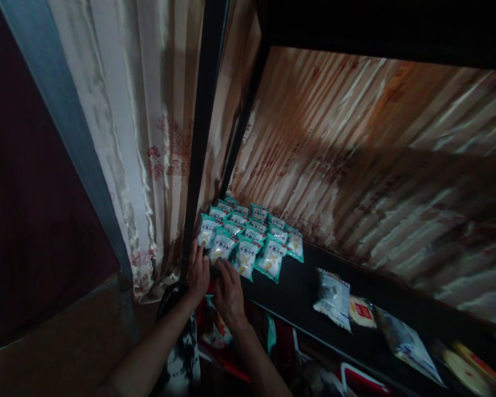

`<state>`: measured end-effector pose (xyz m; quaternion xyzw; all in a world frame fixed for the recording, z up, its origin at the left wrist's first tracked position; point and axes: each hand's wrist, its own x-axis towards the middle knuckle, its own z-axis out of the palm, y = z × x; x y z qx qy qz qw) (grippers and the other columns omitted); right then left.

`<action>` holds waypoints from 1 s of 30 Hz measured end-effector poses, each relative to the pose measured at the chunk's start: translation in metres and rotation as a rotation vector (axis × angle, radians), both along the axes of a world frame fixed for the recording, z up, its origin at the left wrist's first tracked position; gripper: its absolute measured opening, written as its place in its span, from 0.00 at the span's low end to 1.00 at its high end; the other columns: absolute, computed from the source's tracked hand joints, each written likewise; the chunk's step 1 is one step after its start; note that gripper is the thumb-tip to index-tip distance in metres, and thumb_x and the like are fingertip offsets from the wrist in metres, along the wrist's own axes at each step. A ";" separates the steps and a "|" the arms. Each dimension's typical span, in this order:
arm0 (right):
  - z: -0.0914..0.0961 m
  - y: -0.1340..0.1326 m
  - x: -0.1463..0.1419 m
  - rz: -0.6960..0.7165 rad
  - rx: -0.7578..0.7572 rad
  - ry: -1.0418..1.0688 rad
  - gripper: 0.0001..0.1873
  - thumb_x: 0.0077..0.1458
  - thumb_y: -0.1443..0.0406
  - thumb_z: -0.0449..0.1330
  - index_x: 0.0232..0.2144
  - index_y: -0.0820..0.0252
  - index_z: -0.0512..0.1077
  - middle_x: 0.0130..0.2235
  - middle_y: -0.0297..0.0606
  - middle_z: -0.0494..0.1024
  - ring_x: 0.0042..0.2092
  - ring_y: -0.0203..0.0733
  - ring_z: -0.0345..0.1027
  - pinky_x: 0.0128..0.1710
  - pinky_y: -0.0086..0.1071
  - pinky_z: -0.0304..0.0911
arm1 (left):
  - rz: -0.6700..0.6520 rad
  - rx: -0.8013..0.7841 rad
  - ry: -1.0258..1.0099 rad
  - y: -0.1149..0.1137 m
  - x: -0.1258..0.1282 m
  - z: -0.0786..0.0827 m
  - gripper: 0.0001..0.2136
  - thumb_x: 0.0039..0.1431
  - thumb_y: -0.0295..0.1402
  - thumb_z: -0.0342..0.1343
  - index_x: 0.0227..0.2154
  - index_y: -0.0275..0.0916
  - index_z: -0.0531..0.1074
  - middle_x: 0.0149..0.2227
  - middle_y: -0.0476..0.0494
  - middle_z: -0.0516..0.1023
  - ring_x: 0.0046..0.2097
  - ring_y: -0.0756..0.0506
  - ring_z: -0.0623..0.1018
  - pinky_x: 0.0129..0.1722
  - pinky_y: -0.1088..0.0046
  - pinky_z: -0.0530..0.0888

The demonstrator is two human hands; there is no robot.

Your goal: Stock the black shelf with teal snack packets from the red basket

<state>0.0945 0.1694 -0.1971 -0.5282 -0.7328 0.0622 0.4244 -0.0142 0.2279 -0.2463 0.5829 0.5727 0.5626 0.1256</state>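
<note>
Teal-and-white snack bags [247,257] stand in close rows at the left end of a dark shelf. My left hand [199,271] is at the front left corner of the rows, beside the lower part of a snack bag [208,230]. Its fingers are stretched out and hold nothing that shows. At the bottom edge of another front snack bag [223,246] is my right hand [230,292], its fingers slightly bent and apart. Whether those fingertips touch the bag is too dark to tell.
Further right on the dark shelf [295,292] lie a silver-white packet [333,298], a pale packet with a red label [361,311] and a larger bag [407,342]. Below is a red basket [223,361] with packets. A black post [201,127] and pleated curtains [355,165] enclose the shelf.
</note>
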 end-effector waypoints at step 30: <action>-0.004 0.006 -0.004 0.004 -0.086 -0.153 0.28 0.49 0.75 0.49 0.52 0.62 0.69 0.60 0.48 0.62 0.62 0.51 0.52 0.56 0.50 0.58 | 0.007 -0.175 0.025 0.026 0.002 0.022 0.18 0.62 0.32 0.41 0.52 0.35 0.68 0.64 0.38 0.58 0.66 0.43 0.55 0.64 0.61 0.56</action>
